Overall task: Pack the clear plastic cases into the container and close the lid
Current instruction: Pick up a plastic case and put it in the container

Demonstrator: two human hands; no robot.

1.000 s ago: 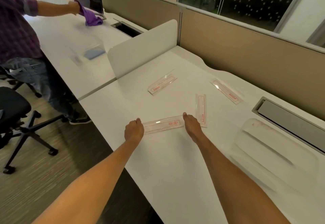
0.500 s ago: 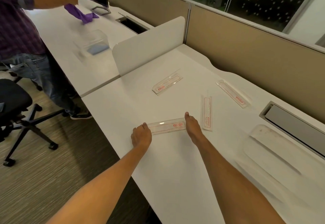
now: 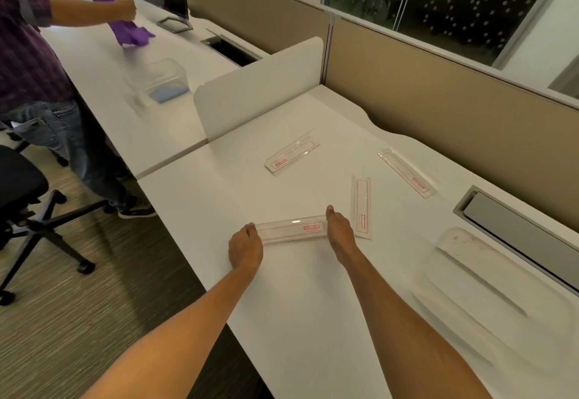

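Observation:
Several clear plastic cases with red print lie on the white desk (image 3: 300,320). The nearest case (image 3: 293,230) lies crosswise, and I grip it at both ends: my left hand (image 3: 246,249) on its left end, my right hand (image 3: 340,232) on its right end. A second case (image 3: 362,207) lies just right of my right hand, a third (image 3: 293,155) farther back, and another (image 3: 407,173) at the back right. The clear container (image 3: 488,292) sits at the right, blurred, its lid hard to make out.
A white divider panel (image 3: 260,88) stands at the desk's far left, with a tan partition (image 3: 438,97) behind. A cable slot (image 3: 513,229) lies beyond the container. At the neighbouring desk a person (image 3: 31,63) handles a purple cloth (image 3: 125,27) beside a clear box (image 3: 163,83). An office chair (image 3: 25,198) stands left.
My hands and the case between them have hardly moved; the view has shifted slightly. The person at the other desk has lifted the purple cloth with both hands.

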